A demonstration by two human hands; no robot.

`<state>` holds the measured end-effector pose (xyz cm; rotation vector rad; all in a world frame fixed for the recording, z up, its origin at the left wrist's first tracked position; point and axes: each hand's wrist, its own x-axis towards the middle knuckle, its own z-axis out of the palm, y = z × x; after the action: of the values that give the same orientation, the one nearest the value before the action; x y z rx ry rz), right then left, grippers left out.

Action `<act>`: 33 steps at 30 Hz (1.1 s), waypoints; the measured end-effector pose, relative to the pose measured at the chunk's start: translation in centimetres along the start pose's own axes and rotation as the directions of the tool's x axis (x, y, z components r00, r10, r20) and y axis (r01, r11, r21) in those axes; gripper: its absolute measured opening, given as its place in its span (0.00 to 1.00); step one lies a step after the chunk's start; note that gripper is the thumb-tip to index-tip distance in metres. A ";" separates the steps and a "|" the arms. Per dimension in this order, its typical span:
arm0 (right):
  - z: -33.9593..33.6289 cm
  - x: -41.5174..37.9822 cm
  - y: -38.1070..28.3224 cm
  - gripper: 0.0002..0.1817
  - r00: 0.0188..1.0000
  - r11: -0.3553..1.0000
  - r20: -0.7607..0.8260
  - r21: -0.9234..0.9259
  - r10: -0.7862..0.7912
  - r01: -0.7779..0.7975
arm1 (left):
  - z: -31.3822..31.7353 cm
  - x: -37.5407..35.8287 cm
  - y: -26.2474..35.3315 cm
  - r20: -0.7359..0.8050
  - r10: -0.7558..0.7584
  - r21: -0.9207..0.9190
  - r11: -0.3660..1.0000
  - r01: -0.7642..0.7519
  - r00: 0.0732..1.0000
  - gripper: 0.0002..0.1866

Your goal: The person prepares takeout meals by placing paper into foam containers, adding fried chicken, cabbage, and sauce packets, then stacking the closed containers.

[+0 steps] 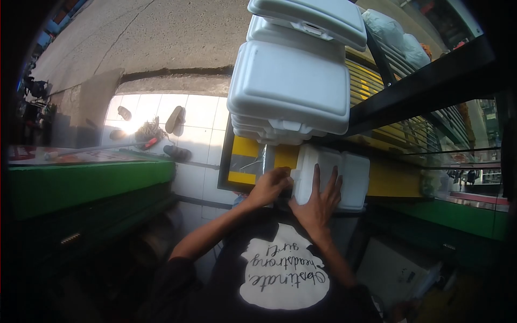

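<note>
A white foam takeaway box (304, 168) lies low at the edge of the yellow surface. My right hand (318, 207) rests on its lid with the fingers spread. At the box's left edge, by a small tab, my left hand (271, 187) has its fingers curled and pinched against the rim. Another white foam section (355, 180) adjoins on the right; whether it is a separate box cannot be made out. Just beyond my hands stands a stack of closed white foam boxes (293, 86), with more boxes behind it.
A yellow surface with grey tape (245, 164) lies under the stack. To the right run a black bar (414, 89) and a slatted rack (371, 81) with white plastic bags (385, 29). A green counter edge (91, 185) is at left. Several shoes (175, 119) and a broom (151, 132) lie on white tiles.
</note>
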<state>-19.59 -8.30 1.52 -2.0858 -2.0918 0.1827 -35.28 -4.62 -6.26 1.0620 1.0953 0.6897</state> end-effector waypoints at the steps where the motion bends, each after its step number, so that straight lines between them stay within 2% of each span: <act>1: -0.2 0.0 0.2 0.58 1.000 1.000 0.001 0.000 0.002 -0.002 | 0.0 0.0 0.0 0.005 0.000 -0.026 1.000 0.000 1.000 0.24; 3: -0.7 -0.2 1.2 0.58 0.999 0.993 -0.042 0.119 -0.002 0.007 | 0.4 0.4 -0.4 0.017 0.018 -0.085 0.996 -0.016 1.000 0.25; 4: -0.9 -0.2 1.4 0.58 0.999 0.993 -0.042 0.120 0.003 0.002 | 0.3 0.5 -0.5 0.030 0.039 -0.148 0.988 -0.034 0.999 0.26; 7: -1.3 -0.2 1.6 0.57 0.999 0.992 -0.030 0.120 -0.034 0.037 | 0.2 -0.1 1.5 0.033 0.011 -0.171 0.985 -0.005 0.999 0.26; 11: -1.1 -0.2 2.7 0.57 0.998 0.993 -0.011 0.103 -0.057 0.058 | 1.2 0.6 1.6 0.049 0.051 -0.120 0.992 -0.045 0.997 0.23; 14: -1.2 -0.1 2.5 0.56 0.999 0.993 -0.004 0.108 -0.052 0.052 | 1.0 0.8 1.5 0.087 -0.019 -0.047 0.999 0.023 0.996 0.20; 16: -1.3 -0.2 2.6 0.56 0.999 0.993 0.003 0.111 -0.047 0.046 | 1.0 0.7 1.5 0.072 0.004 -0.109 0.994 0.004 0.997 0.19; 19: -1.2 -0.2 2.5 0.56 0.999 0.994 0.010 0.102 -0.046 0.045 | 1.0 0.8 0.7 0.055 0.042 -0.054 0.998 -0.039 0.998 0.19; 22: -1.0 -0.2 2.5 0.55 0.999 0.991 -0.007 0.122 -0.046 0.046 | 1.0 1.1 -0.2 0.045 0.063 -0.091 0.994 -0.059 0.997 0.17; 26: -1.3 -0.2 2.7 0.54 0.999 0.993 -0.019 0.104 -0.045 0.047 | 1.8 0.9 -0.2 0.011 0.036 -0.141 0.989 -0.034 0.999 0.14; 28: -1.4 -0.2 2.8 0.54 0.999 0.993 -0.029 0.111 -0.040 0.043 | 2.1 1.1 -0.8 -0.048 0.082 -0.069 0.994 -0.085 0.996 0.15; 31: -1.9 -0.1 4.0 0.54 0.997 0.988 -0.054 0.140 -0.055 0.063 | 3.1 1.6 -1.0 -0.103 0.067 -0.033 0.997 -0.070 0.992 0.13; 33: -2.1 -0.1 4.6 0.53 0.997 0.970 -0.075 0.238 -0.034 0.051 | 2.9 1.4 -0.4 -0.106 0.041 -0.003 0.999 -0.042 0.993 0.12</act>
<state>-14.67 -8.42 2.58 -1.8779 -1.9630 0.3326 -32.08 -4.55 -6.88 1.0555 1.1647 0.7895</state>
